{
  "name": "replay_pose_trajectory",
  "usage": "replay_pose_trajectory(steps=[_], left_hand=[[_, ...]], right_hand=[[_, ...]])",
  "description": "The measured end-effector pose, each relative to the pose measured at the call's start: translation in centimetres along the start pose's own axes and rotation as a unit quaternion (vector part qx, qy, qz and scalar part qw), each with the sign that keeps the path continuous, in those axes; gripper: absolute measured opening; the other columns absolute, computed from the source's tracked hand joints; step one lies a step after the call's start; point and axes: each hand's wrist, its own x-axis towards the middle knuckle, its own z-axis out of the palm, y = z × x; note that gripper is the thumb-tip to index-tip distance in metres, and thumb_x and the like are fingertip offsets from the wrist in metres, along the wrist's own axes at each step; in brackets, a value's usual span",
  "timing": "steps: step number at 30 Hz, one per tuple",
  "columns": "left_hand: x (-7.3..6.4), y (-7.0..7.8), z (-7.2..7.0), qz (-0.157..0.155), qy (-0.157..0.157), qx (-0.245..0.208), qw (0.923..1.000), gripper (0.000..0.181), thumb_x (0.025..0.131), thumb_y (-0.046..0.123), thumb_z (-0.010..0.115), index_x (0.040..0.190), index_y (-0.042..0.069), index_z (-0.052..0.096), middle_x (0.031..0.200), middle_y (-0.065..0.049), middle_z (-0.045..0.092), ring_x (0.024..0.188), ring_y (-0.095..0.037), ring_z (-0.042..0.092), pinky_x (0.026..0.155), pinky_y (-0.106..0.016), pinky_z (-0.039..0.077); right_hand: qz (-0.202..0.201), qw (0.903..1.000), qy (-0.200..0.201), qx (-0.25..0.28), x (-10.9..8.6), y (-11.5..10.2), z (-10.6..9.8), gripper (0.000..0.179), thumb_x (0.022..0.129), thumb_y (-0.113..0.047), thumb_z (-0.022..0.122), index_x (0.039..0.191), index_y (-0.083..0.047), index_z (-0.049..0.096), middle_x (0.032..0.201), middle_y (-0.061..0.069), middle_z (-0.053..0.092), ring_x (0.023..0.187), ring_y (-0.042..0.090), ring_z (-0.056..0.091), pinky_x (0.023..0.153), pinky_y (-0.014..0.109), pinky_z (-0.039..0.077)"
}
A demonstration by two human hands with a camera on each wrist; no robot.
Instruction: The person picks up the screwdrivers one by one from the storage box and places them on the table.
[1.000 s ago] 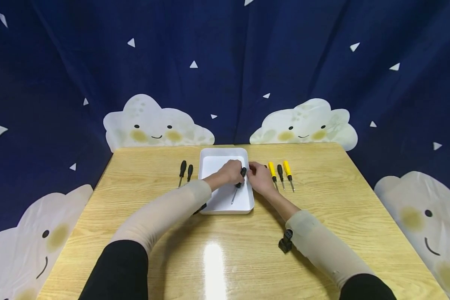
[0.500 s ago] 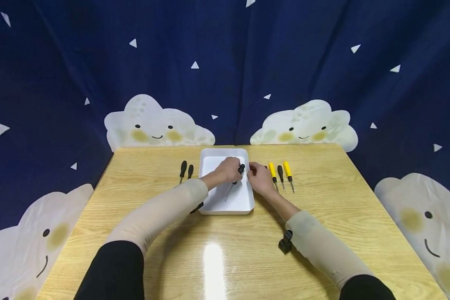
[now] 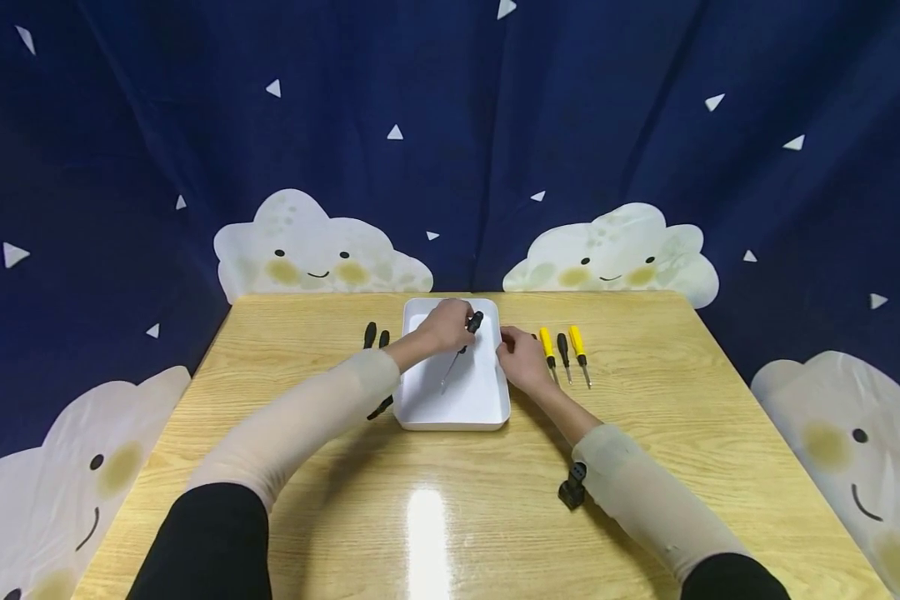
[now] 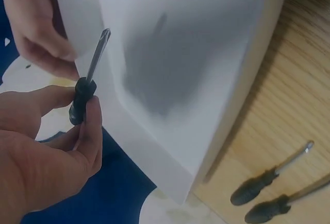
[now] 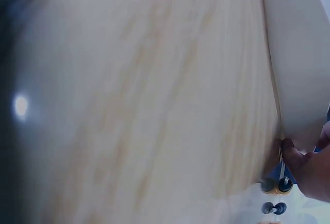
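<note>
My left hand (image 3: 447, 325) is over the white tray (image 3: 457, 408), pinching a black-handled screwdriver (image 4: 82, 99) by its handle. In the left wrist view the bare metal tip points up and away from the fingers; in the head view it slants down toward the tray floor. The tip looks cross-shaped. At the tray's right wall, my right hand (image 3: 525, 362) holds the rim. In the right wrist view its thumb lies against the outside of the wall, and the other fingers are mostly cut off by the frame edge.
Right of the tray lie a yellow screwdriver (image 3: 547, 340), a black screwdriver (image 3: 562, 343) and another yellow screwdriver (image 3: 576, 337), with one more handle partly behind the right hand. On the left are several black screwdrivers (image 3: 370, 335), partly under the left forearm. A dark patterned curtain (image 3: 465, 150) backs the table.
My left hand has moved up and left over the tray, toward its far side, carrying the screwdriver. The right hand stays at the right wall.
</note>
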Motion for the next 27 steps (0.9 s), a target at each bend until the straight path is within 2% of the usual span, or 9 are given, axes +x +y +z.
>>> replay_pose_trajectory(steps=[3,6,12,18,27], left_hand=[[-0.8,0.2,-0.9,-0.008,0.007,-0.008,0.9999,0.032,0.094,0.009,0.074,0.123,-0.004,0.070,0.110,-0.012,0.071,0.099,-0.022,0.063,0.088,-0.034,0.055],[-1.3,0.1,-1.5,-0.010,0.014,-0.014,0.9998,0.037,0.095,0.010,0.075,0.128,-0.004,0.068,0.116,-0.013,0.070,0.105,-0.024,0.064,0.093,-0.036,0.055],[-1.7,-0.7,-2.7,-0.005,0.023,-0.033,0.9992,0.042,0.094,0.009,0.073,0.134,-0.005,0.066,0.120,-0.015,0.072,0.114,-0.029,0.066,0.098,-0.039,0.055],[-2.0,-1.7,-3.8,-0.022,0.032,-0.060,0.9974,0.046,0.096,0.010,0.072,0.139,-0.006,0.062,0.124,-0.017,0.071,0.117,-0.030,0.066,0.100,-0.038,0.055],[-2.6,-2.9,-5.4,-0.030,0.047,-0.066,0.9963,0.047,0.099,0.012,0.071,0.141,-0.006,0.060,0.125,-0.017,0.070,0.117,-0.030,0.066,0.099,-0.037,0.056]], right_hand=[[0.004,1.0000,-0.001,-0.002,0.1,0.1,0.0,0.040,0.104,-0.009,0.056,0.141,0.005,0.063,0.128,0.022,0.071,0.112,0.034,0.068,0.096,0.048,0.058],[0.007,1.0000,-0.002,-0.003,0.1,0.1,0.1,0.040,0.105,-0.010,0.055,0.141,0.004,0.063,0.128,0.022,0.070,0.113,0.034,0.068,0.096,0.048,0.058],[0.004,1.0000,0.000,-0.003,0.1,0.2,0.2,0.040,0.105,-0.009,0.055,0.142,0.004,0.063,0.129,0.022,0.070,0.114,0.034,0.068,0.096,0.048,0.058],[-0.002,1.0000,-0.001,-0.003,0.1,0.4,0.2,0.041,0.105,-0.009,0.054,0.143,0.006,0.062,0.130,0.024,0.069,0.116,0.036,0.067,0.098,0.050,0.057],[-0.010,0.9999,-0.005,-0.004,0.1,0.5,-0.1,0.041,0.105,-0.009,0.055,0.142,0.006,0.062,0.130,0.024,0.069,0.116,0.036,0.067,0.098,0.050,0.057]])
